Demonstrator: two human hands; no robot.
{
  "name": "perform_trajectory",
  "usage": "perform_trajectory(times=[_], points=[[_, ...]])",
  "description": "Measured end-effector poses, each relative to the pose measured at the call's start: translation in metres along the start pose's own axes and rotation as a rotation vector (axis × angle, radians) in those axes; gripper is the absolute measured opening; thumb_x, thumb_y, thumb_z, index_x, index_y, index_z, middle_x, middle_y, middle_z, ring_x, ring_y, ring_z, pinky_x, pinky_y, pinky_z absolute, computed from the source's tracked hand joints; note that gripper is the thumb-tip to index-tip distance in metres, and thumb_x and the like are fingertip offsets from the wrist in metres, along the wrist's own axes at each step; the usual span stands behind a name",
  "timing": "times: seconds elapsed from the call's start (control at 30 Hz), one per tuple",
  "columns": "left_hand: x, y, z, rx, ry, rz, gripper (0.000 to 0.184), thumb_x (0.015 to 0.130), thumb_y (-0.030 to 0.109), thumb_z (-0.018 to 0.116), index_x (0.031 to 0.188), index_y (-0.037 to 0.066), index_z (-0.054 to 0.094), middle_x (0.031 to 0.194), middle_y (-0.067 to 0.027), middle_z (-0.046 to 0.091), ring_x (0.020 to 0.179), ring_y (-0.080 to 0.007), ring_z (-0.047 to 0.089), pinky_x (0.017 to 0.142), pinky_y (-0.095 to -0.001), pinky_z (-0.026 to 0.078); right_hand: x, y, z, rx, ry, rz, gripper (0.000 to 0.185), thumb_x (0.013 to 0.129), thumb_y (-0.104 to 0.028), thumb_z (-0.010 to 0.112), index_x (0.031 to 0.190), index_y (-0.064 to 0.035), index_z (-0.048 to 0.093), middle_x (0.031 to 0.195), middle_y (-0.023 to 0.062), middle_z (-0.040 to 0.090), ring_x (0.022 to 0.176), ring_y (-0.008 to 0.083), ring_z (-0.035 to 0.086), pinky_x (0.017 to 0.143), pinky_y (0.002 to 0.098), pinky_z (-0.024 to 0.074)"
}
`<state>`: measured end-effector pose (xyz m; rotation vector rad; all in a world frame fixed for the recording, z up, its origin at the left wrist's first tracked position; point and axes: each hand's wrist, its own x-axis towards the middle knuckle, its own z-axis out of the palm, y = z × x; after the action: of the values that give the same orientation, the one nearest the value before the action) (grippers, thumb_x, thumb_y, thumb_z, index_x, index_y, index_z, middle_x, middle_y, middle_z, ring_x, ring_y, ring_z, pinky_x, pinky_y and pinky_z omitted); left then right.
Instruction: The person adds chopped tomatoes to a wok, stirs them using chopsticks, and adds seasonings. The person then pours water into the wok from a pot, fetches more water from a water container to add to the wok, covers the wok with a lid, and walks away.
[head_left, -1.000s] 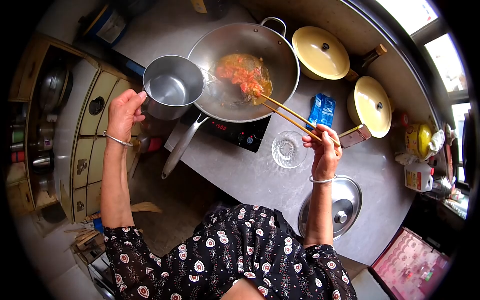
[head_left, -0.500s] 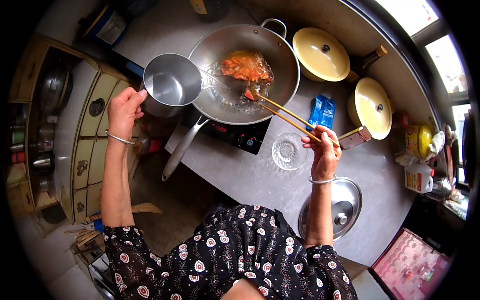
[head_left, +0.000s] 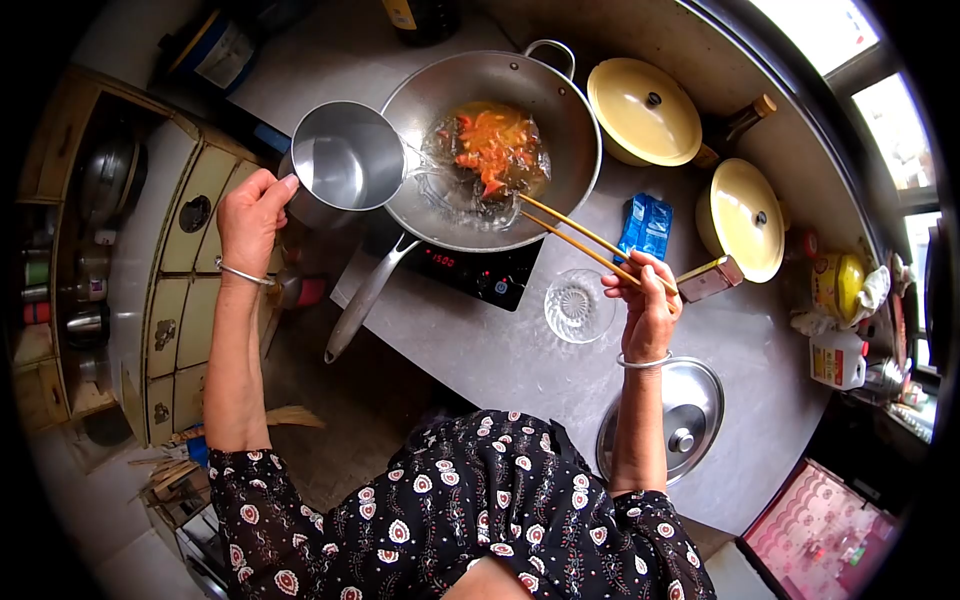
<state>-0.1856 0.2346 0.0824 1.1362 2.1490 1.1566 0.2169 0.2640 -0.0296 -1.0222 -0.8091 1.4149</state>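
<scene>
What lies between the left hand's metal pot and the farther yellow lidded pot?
The wok, with red, tomato-like food inside; the head view shows it.

A wok [head_left: 560, 200] sits on an induction cooker [head_left: 470, 275] on the counter [head_left: 470, 345], food [head_left: 495, 150] pooled inside, as a person's left hand [head_left: 252, 215] holds a saucepan [head_left: 348, 165] at its left rim and the right hand [head_left: 648, 305] extends chopsticks [head_left: 575, 238] into it from the right. Right of the cooker lies a small dish [head_left: 580, 305], with a packet [head_left: 645, 228] behind it and two covered pots [head_left: 645, 105] farther back, a bottle [head_left: 738, 125] between them. Nearest the person, a lid [head_left: 695, 425] rests on the counter partly beneath the right forearm, while a cabinet [head_left: 185, 330] stands at far left.
</scene>
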Motion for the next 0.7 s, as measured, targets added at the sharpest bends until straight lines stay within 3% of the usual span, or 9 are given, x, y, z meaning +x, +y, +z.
perform_trajectory(times=[0.7], points=[[0.001,0.002,0.008,0.354,0.143,0.258,0.031,0.078,0.023,0.065,0.064,0.001,0.049,0.050,-0.0051,0.035,0.049,-0.0129,0.032,0.046,-0.0297,0.030,-0.001,0.001,0.000,0.002,0.007,0.012,0.025,0.089,-0.013,0.048,0.104,0.0060,0.056,0.087,0.0156,0.061,0.069,0.0268,0.065,0.059,0.0303,0.0552]])
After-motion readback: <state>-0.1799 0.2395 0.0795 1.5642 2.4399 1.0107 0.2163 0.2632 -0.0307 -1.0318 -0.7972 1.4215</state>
